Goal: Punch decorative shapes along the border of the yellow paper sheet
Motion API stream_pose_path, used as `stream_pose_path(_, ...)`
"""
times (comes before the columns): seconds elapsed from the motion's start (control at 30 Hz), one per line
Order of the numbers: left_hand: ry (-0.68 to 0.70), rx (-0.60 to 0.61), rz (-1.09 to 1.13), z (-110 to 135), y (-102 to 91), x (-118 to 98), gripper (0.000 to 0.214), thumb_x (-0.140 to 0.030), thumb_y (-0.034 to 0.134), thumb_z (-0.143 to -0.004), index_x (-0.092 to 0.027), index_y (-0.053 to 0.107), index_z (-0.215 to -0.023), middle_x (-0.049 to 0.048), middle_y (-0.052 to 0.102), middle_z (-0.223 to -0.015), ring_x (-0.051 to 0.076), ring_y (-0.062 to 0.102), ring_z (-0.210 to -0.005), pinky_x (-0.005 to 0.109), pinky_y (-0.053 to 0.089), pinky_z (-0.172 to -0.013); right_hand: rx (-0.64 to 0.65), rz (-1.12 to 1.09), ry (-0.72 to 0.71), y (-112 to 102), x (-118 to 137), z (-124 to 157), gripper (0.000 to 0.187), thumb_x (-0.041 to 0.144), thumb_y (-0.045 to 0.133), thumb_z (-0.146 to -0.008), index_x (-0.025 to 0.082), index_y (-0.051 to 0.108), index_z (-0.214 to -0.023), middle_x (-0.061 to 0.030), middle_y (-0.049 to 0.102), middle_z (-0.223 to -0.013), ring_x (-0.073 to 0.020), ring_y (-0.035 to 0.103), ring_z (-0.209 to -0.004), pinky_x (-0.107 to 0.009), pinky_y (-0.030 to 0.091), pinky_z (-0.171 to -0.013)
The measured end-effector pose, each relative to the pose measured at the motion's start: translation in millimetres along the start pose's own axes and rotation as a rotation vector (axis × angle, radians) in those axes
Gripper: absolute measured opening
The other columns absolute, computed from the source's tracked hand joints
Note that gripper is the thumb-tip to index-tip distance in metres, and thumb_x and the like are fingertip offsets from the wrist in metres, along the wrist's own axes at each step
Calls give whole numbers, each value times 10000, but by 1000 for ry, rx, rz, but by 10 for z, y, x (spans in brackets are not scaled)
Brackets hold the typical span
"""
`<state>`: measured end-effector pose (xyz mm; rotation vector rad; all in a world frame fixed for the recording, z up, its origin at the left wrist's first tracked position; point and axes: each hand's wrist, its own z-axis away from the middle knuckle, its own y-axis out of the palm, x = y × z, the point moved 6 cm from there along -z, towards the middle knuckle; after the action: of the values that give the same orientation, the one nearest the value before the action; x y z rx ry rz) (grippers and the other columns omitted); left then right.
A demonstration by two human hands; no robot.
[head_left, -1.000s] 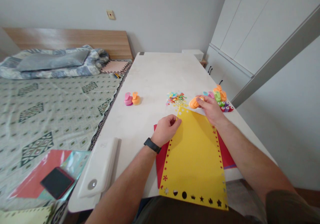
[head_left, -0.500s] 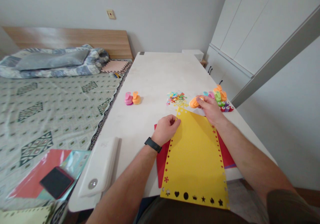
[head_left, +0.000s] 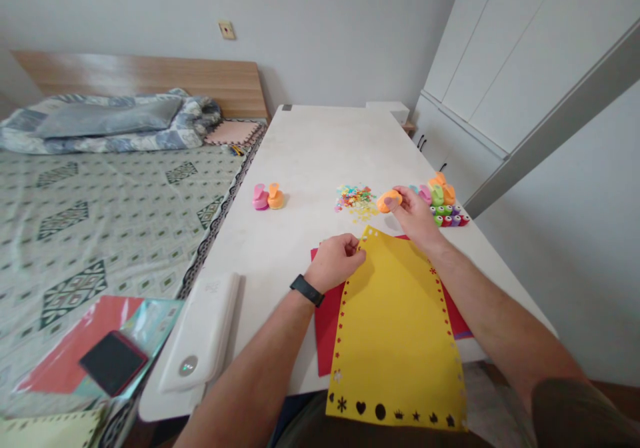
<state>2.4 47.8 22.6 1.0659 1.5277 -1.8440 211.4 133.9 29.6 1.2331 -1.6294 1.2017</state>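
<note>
A yellow sheet of paper [head_left: 395, 328] has shapes such as hearts, stars and crowns punched along its edges. My left hand [head_left: 337, 261], wearing a black wristband, pinches the sheet's upper left edge. Between the fingers of my right hand [head_left: 417, 218] is an orange craft punch [head_left: 389, 201], held above the table past the sheet's far edge. Red paper [head_left: 327, 331] lies beneath the yellow sheet. Just left of the punch spreads a pile of colourful paper cutouts [head_left: 356, 197], with yellow ones nearest me.
Pink [head_left: 260, 197] and orange [head_left: 275, 197] punches stand on the table's left. More punches [head_left: 440, 191] and small coloured ones [head_left: 453, 216] cluster at the right. A white device [head_left: 205, 331] lies along the left edge. Beside the table, a phone [head_left: 114, 363] rests on the bed.
The yellow sheet has shifted toward me and slightly right, its far edge drawn away from the punch. My left hand has moved slightly with it. The right hand still holds the punch.
</note>
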Motion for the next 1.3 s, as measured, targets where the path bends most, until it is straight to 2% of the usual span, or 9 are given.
stream_pose_path(0.17,119,76,24,14,82,-17,119,-288,611,-798,-187,655,-755,-10,653,-692,118,553,-611,233,376,-565,8,20,7,-15,12,31,577,637,728,-809,213,630,-1187,-90,734,-1101,-244,708,-970,-399,568,-908)
stream_pose_path(0.33,168,107,4,32,102,-65,125,-263,611,-797,-179,686,-744,22,696,-741,134,586,-649,237,404,-588,23,-29,34,6,59,68,506,602,727,-835,214,650,-1150,-72,741,-1052,-213,702,-938,-338,552,-846)
stream_pose_path(0.5,164,103,-17,40,89,-90,129,-264,610,-801,-179,692,-746,25,697,-737,136,578,-646,236,402,-582,35,-70,132,21,29,69,494,667,659,-858,195,697,-1001,-79,760,-942,-179,675,-774,-270,477,-584)
stream_pose_path(0.6,177,111,-22,48,96,-93,125,-255,607,-803,-178,686,-745,21,692,-735,132,574,-647,236,401,-588,68,-110,193,34,-24,71,514,694,646,-856,190,693,-941,-98,771,-925,-182,686,-751,-254,431,-511)
stream_pose_path(0.77,197,153,-29,52,126,-82,127,-256,599,-811,-178,690,-767,12,685,-739,129,570,-647,241,391,-593,216,-84,314,110,-108,142,519,701,635,-864,186,688,-895,-109,778,-919,-199,714,-753,-251,458,-505)
stream_pose_path(0.87,201,147,-42,47,126,-82,129,-255,592,-812,-178,671,-744,3,661,-709,123,547,-625,241,369,-579,326,-47,366,173,-127,216,514,703,636,-861,190,668,-872,-78,762,-836,-171,683,-669,-239,441,-485)
stream_pose_path(0.93,203,136,-44,45,119,-88,136,-253,590,-810,-177,643,-711,0,643,-689,119,531,-614,239,356,-571,354,-36,370,196,-129,236,511,704,650,-848,193,654,-855,-57,747,-797,-145,641,-609,-236,435,-479)
stream_pose_path(1.1,188,145,-29,46,112,-91,126,-254,592,-804,-177,636,-714,9,656,-709,127,541,-632,237,356,-573,218,-69,239,146,-78,152,492,687,649,-858,198,669,-911,-67,761,-912,-152,661,-728,-263,530,-616)
stream_pose_path(1.3,184,148,-39,49,111,-96,128,-257,585,-803,-181,630,-711,1,648,-692,125,534,-625,237,348,-573,184,-99,284,142,-141,146,518,710,646,-844,195,674,-901,-80,760,-915,-167,668,-730,-274,537,-589)
